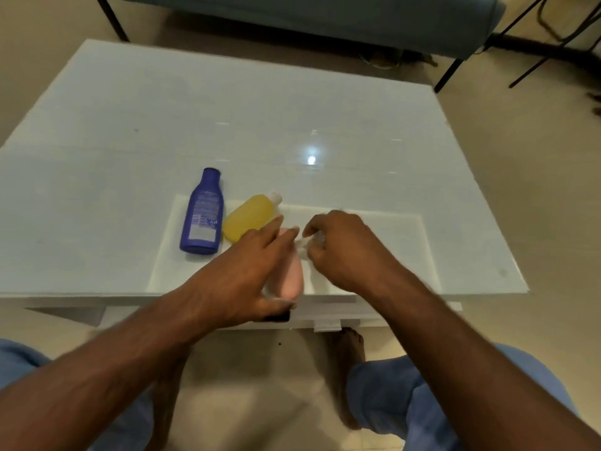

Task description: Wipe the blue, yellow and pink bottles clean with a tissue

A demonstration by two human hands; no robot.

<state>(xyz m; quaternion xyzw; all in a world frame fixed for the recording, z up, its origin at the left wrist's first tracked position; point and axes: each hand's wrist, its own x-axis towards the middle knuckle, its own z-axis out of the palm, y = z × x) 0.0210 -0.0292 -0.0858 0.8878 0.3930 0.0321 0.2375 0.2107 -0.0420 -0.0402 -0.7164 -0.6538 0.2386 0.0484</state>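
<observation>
My left hand [252, 268] grips the pink bottle [289, 275] over the table's near edge, fingers wrapped along its side. My right hand [338, 247] is closed on a small white tissue [310, 240] pressed against the pink bottle's upper end. The blue bottle [203, 213] lies flat on the white table [130, 141], cap pointing away. Beside it on the right lies the yellow bottle [250, 217] with its white cap angled to the far right. Both rest left of my hands, untouched.
A white mat [390, 242] lies under the bottles near the table's front edge. A drawer [325, 317] protrudes slightly below the tabletop. A dark bench [325, 21] and chair legs [553, 43] stand beyond the table. My knees and feet are below.
</observation>
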